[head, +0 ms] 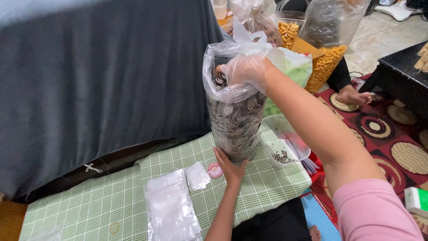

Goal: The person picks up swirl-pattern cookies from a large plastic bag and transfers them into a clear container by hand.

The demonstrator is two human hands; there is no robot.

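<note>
Nearby: empty plastic bags (171, 209), round sticker (215, 170), clear tub (280, 154) on checked cloth (89, 201).

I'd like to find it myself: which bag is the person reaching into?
Look at the green checked cloth over the low table. On it stands a tall clear plastic bag of brown-and-white swirl biscuits, steadied by the left hand, the gloved right hand inside. Neighbouring bags hold yellow snacks.

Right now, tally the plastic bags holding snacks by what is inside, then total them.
Bag of dark swirl-patterned cookies: 1
Bags of golden-yellow snacks: 1
Bag of brown snacks: 1
Total: 3
</note>
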